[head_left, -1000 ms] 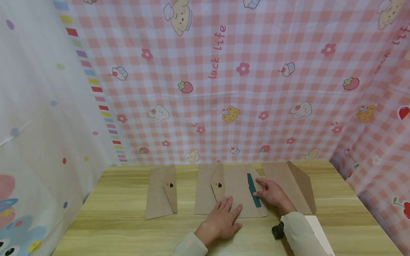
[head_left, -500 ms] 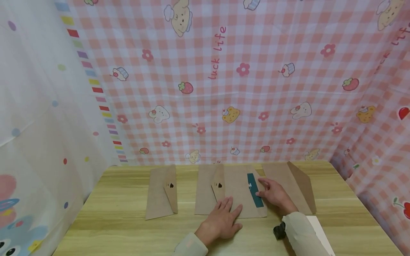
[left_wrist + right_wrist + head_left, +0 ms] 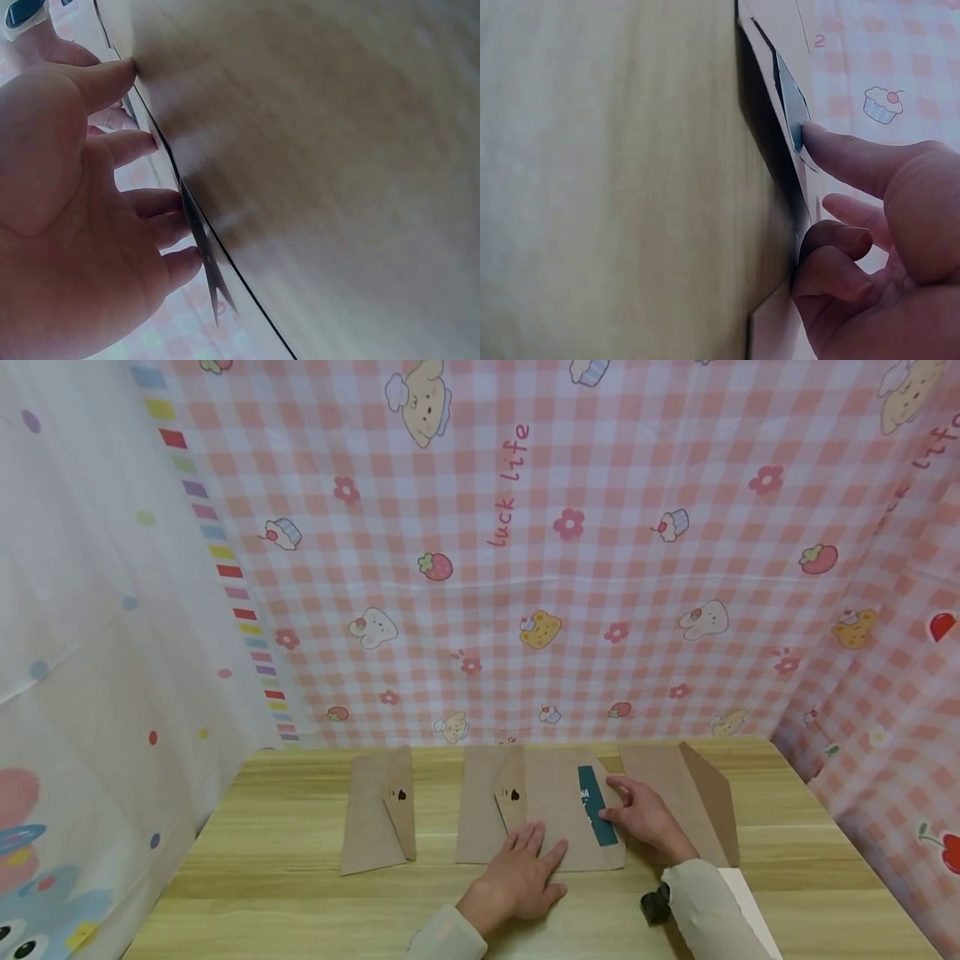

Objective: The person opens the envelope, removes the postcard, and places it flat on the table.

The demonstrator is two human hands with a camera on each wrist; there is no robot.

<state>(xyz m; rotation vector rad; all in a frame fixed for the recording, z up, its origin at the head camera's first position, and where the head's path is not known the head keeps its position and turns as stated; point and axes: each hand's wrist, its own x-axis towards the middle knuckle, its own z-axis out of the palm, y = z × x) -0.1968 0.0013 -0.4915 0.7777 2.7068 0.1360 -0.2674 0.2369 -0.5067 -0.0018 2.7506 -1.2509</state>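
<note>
A brown kraft envelope lies in the middle of the table with its flap unfolded to the right. Out of its mouth shows a dark green card with white lettering; the rest is hidden inside. My right hand pinches at the card's right edge, thumb on its surface and forefinger beside the flap. Seen from the right wrist, the thumb tip meets the card while other fingers curl below. My left hand, fingers spread, rests on the envelope's near edge. The left wrist view shows its palm.
Left of the envelope, and touching or overlapping it, lies another envelope with a folded flap. One more folded envelope lies farther left. An envelope with an unfolded flap sits at right. A white flat item is partly under the right sleeve.
The green card has slid slightly right, showing more green and its lettering. My right hand moved a little right with it. The rightmost envelope shifted slightly right. My left hand stayed put.
</note>
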